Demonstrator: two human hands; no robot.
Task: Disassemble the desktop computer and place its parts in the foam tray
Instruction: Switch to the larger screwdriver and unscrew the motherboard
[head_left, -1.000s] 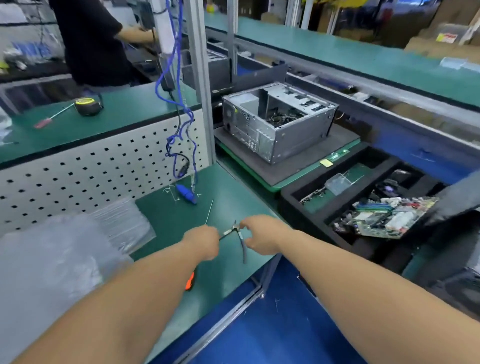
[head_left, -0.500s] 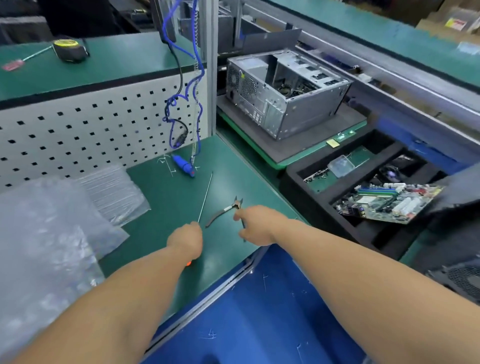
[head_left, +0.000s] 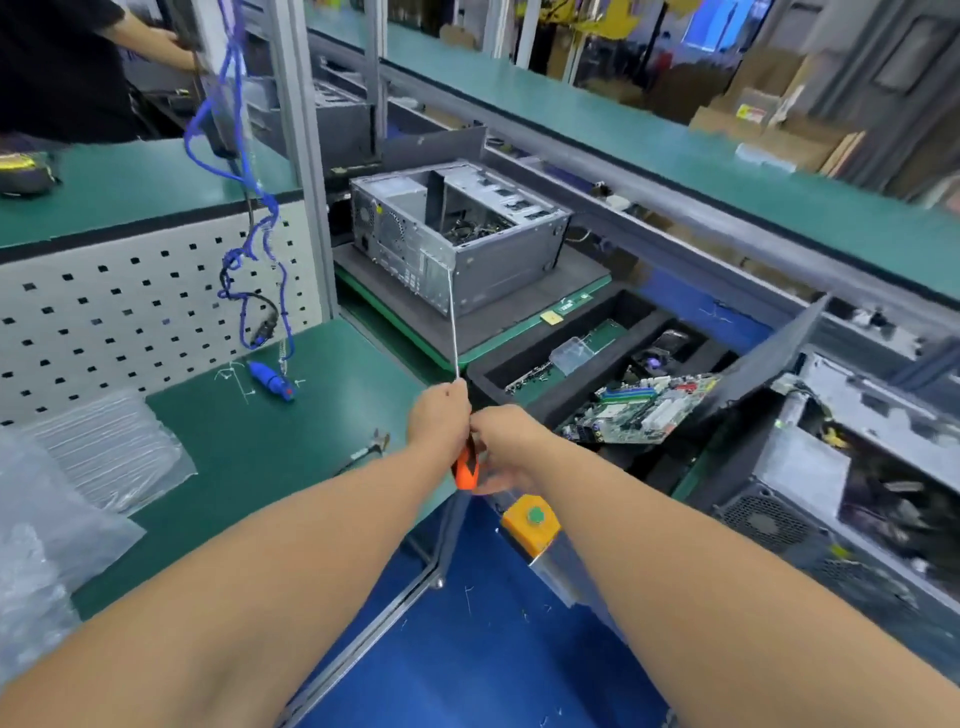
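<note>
An open grey computer case (head_left: 457, 234) lies on a dark foam pad beyond the green bench. To its right sits the black foam tray (head_left: 587, 306), holding a green motherboard (head_left: 644, 410) and a small clear plastic box (head_left: 571, 354). My left hand (head_left: 439, 415) is closed around a long screwdriver (head_left: 464, 467) with an orange handle; its thin shaft points up toward the case. My right hand (head_left: 511, 441) touches the handle from the right, fingers curled on it. Pliers (head_left: 371, 449) lie on the bench left of my hands.
Clear plastic bags (head_left: 98, 457) lie at the bench's left. A blue cable with a plug (head_left: 270, 379) hangs by the white pegboard. A second open case (head_left: 852, 499) stands at the right, an orange button box (head_left: 531, 522) below my hands. Another person stands far left.
My left hand has lifted the screwdriver off the bench and raised it upright. My right hand let go of the pliers, which stay on the bench, and moved onto the screwdriver handle.
</note>
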